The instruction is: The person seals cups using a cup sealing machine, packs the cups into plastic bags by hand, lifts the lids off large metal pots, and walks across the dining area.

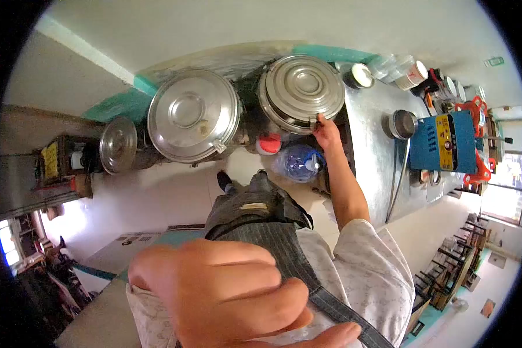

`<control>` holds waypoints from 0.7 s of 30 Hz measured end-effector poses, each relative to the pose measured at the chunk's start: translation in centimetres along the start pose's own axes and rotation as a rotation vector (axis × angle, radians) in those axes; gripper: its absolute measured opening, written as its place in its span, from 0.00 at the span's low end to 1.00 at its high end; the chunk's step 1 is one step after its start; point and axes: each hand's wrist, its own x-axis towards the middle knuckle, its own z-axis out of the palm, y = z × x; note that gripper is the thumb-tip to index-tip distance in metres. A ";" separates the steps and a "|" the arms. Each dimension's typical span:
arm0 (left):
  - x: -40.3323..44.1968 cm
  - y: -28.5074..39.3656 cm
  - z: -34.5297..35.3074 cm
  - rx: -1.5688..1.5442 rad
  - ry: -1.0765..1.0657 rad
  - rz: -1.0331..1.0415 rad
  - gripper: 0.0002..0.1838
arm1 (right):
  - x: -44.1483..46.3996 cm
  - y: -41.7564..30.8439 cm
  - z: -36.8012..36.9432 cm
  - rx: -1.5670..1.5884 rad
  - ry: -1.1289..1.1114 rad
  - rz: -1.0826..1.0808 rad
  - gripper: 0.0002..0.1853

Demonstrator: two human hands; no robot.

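My right hand [326,132] reaches forward and grips the near rim of a round, ridged metal lid [305,86], which sits slightly tilted on a large pot. Close to the camera, my left hand [232,290] is raised in front of my chest, its fingers curled and pressed together; the inside of the palm is hidden. To the left of the ridged lid stands another large metal pot with a lid [185,116] and a side clasp. Below my right hand's pot are a red-and-white container [268,143] and a clear blue plastic jug [300,163].
A steel counter [368,156] on the right holds a small metal pot [402,124], a blue-and-yellow appliance [443,143], a white tub [362,76] and cups. A smaller lidded pot [118,145] stands far left. Stacked stools [455,255] are at the lower right.
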 end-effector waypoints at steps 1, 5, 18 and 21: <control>0.0 0.1 0.0 -0.034 -0.016 -0.032 0.19 | 0.9 0.3 -1.1 -0.002 -0.008 0.011 0.12; 0.4 0.1 -2.2 -0.247 -0.277 -0.227 0.14 | 1.0 -0.3 -2.1 -0.102 -0.004 0.082 0.11; 0.1 0.5 -1.4 -0.406 -0.497 -0.345 0.11 | -0.3 -1.6 -1.3 -0.565 0.139 0.133 0.09; 0.0 0.9 -1.0 -0.399 -0.475 -0.372 0.11 | -1.1 -1.7 -1.2 -0.643 0.172 0.118 0.11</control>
